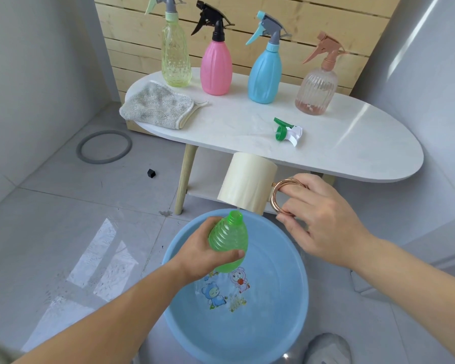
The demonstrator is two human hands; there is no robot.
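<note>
Both hands loaded; left hand [208, 248] curls round green bottle [229, 237], neck open and tilted up, held over blue basin [304, 298]; right hand [323, 219] grips mug [247, 185] by its copper handle [276, 198], mug tipped, rim just above bottle neck; loose sprayer head [286, 131] lies on table [352, 143] behind.

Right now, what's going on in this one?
A person is filling a green bottle over a blue basin on the floor. The left hand grips the bottle, open mouth up and tilted. The right hand holds a cream mug by its handle, tipped so its rim sits just above the bottle's mouth. No stream is clearly visible. The bottle's spray head lies detached on the table.
</note>
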